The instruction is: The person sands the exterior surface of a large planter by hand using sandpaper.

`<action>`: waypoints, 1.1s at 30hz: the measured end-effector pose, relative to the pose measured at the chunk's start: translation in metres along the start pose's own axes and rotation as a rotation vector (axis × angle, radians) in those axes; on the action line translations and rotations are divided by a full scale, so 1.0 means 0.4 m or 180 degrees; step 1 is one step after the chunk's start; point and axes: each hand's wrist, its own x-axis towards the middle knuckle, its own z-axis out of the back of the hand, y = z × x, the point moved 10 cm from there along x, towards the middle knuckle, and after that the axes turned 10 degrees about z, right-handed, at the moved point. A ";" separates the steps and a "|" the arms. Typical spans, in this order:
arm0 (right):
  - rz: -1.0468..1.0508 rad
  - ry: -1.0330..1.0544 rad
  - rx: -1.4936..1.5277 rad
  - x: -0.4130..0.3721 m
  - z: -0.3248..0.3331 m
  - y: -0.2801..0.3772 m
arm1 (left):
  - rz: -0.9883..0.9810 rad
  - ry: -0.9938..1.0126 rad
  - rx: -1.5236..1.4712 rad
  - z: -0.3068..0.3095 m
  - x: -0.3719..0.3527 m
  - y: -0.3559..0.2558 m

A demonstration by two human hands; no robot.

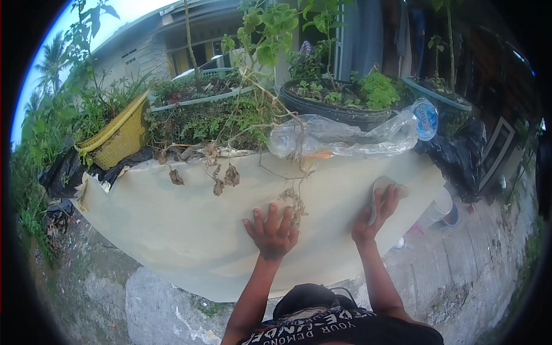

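Note:
A large cream-coloured sheet (190,241) lies in front of me, its left corner torn and curled. My left hand (270,233) rests on the sheet with its fingers spread and holds nothing. Dried brown leaves on a thin withered stem (296,207) hang down close to its fingertips. Further right, my right hand (374,215) has its fingers bent over a flat, rounded greyish pad (399,190) against the sheet. Part of the pad is hidden by the fingers, and its material cannot be made out.
Along the sheet's far edge stand a yellow basket (118,135), a dark round plant pot (333,112) and other planters. Crumpled clear plastic (345,135) with a round blue label lies there. Black plastic (460,152) sits at right. Rough concrete (161,310) runs below.

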 end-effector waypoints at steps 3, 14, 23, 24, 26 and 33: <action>-0.0724 -0.0752 0.0244 0.053 0.046 -0.051 | 0.0019 0.0042 0.0015 -0.011 -0.007 0.004; 0.0220 0.0085 0.0146 -0.095 0.034 -0.132 | 0.0347 -0.0023 0.0355 -0.024 -0.058 0.012; 0.0408 0.0480 0.0587 -0.147 0.007 -0.067 | 0.0812 -0.0014 0.0331 -0.038 -0.132 -0.052; 0.0600 0.0616 0.0413 -0.182 0.006 -0.091 | 0.0829 0.0021 0.0356 -0.037 -0.134 -0.053; 0.0660 0.0509 0.0110 -0.178 0.039 -0.167 | 0.0840 0.0042 0.0388 -0.035 -0.130 -0.057; -0.0900 -0.0745 0.0451 -0.099 0.152 -0.393 | 0.1012 -0.0048 0.0412 -0.043 -0.122 -0.086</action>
